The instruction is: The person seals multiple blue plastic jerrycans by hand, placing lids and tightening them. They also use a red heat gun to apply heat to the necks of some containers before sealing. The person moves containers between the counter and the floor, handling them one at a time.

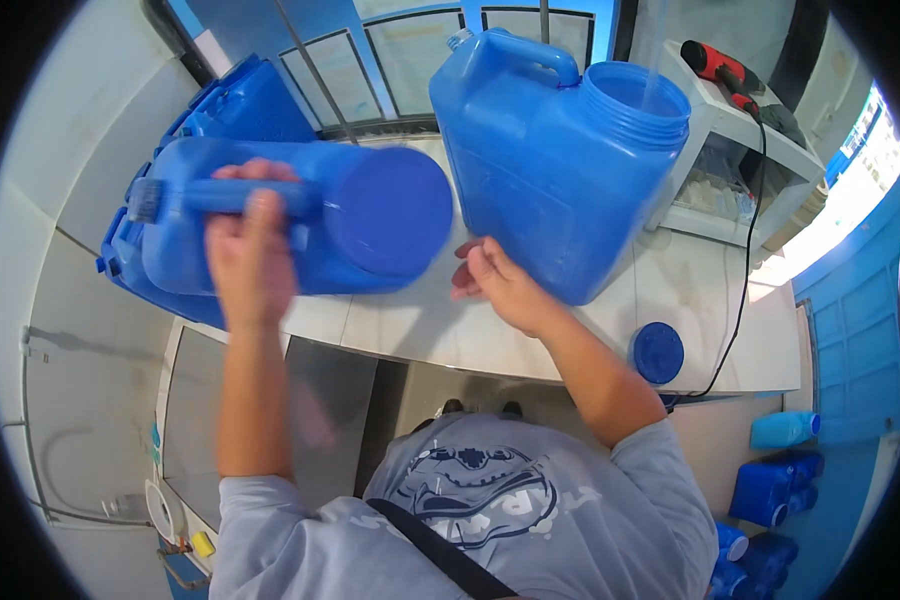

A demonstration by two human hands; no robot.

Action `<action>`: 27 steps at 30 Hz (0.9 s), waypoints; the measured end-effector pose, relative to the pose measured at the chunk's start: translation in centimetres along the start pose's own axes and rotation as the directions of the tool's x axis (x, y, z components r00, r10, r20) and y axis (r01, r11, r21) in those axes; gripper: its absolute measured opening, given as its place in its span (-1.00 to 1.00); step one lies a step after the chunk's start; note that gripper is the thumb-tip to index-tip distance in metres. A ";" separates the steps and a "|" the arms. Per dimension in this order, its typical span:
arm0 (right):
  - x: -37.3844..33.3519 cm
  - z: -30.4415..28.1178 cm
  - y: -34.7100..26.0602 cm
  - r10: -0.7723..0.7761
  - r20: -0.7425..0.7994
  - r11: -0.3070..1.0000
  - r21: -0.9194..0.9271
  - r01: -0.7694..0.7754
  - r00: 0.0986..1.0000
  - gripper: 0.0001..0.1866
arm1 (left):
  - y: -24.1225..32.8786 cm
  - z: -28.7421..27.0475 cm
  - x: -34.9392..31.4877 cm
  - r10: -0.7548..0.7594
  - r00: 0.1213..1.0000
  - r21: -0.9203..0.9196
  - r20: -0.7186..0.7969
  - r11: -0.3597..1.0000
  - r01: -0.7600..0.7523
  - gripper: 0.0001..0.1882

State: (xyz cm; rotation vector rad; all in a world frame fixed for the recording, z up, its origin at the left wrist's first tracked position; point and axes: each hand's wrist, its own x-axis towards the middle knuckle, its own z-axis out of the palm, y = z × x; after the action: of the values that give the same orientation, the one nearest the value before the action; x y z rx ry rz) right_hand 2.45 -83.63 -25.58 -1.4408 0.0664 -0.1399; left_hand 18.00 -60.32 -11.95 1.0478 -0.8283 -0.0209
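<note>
My left hand [253, 245] is closed around the handle of a blue water jug [315, 265], which is slightly blurred. That jug has a wide round blue lid [388, 212] on the end toward the right and a small capped spout at the left. To its right, a second blue jug [535, 170] stands on the counter with its wide mouth uncovered. A thin clear stream, apparently water, falls into that mouth. Beside this jug's lower side is my right hand [500, 285], empty, its fingers loosely bent and apart. Whether it touches the jug I cannot tell.
More blue jugs [260, 105] stand at the left, behind the held one. A round blue cap [657, 352] lies on the tiled counter [400, 325] at the right. A red and black heat gun [708, 62] rests on a white shelf [703, 212], its cord hanging over the counter.
</note>
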 end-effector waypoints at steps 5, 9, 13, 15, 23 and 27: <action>2.2 -1.5 2.5 0.389 0.392 0.767 0.363 -0.528 0.834 0.24 | -4.9 4.6 -5.4 -0.167 0.938 0.528 0.303 0.849 -0.020 -0.64; 5.3 -0.8 3.8 0.431 0.357 0.694 0.455 -0.557 0.829 0.28 | -5.9 4.3 -6.3 -0.109 0.836 0.645 0.538 0.692 -0.325 -0.70; 8.1 0.7 4.7 0.326 0.034 0.901 0.293 -0.321 0.945 0.16 | -6.9 3.6 -4.4 -0.187 0.797 0.671 0.575 0.665 -0.328 -0.72; 9.2 1.6 5.2 -0.151 -0.126 0.961 -0.253 0.115 0.980 0.14 | -7.8 2.9 -2.9 -0.111 0.803 0.660 0.586 0.641 -0.392 -0.72; 8.0 1.0 8.2 -0.582 0.003 0.428 -0.849 0.309 0.813 0.10 | -11.0 -0.8 0.2 -0.025 0.727 0.652 0.686 0.463 -0.600 -0.78; 6.3 -0.4 9.1 -0.486 0.045 0.362 -0.899 0.248 0.873 0.11 | -12.8 -4.3 3.7 -0.066 0.701 0.671 0.710 0.364 -0.646 -0.80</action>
State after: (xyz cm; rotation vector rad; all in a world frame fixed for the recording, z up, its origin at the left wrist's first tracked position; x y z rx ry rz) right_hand 9.17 -83.77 -34.39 -2.5183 -0.0113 -0.7619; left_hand 27.86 -65.31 -20.61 1.9645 -1.8142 0.5123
